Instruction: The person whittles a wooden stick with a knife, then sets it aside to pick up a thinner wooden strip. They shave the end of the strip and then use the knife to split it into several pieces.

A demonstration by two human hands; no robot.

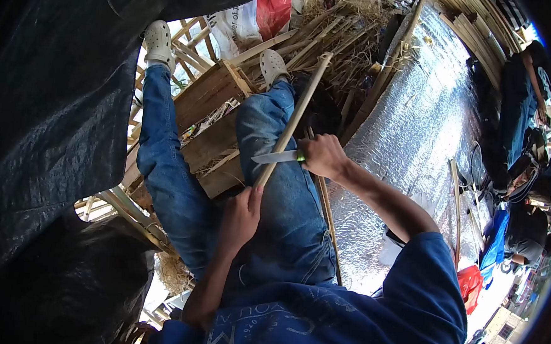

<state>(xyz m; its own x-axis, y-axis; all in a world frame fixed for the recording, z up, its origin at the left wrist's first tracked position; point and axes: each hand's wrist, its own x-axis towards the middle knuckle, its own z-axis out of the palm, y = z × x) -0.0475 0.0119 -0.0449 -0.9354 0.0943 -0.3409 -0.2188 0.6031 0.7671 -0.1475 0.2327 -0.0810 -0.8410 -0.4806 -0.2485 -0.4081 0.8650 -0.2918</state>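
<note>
A long pale bamboo strip [296, 115] slants across my right thigh, its far end up beyond my knee. My left hand [241, 216] is closed around its near end. In my right hand [324, 156] is a knife [277, 157] with a green part at the handle. Its blade lies across the strip, a little beyond my left hand's fingers. My jeans [271, 134] are under both hands.
Wooden crate boards [212, 99] lie between my legs. Shavings and split sticks [334, 43] pile up ahead. A silver foil sheet [410, 136] covers the right side, and black plastic sheeting [51, 127] hangs at left. Another person [521, 92] is at far right.
</note>
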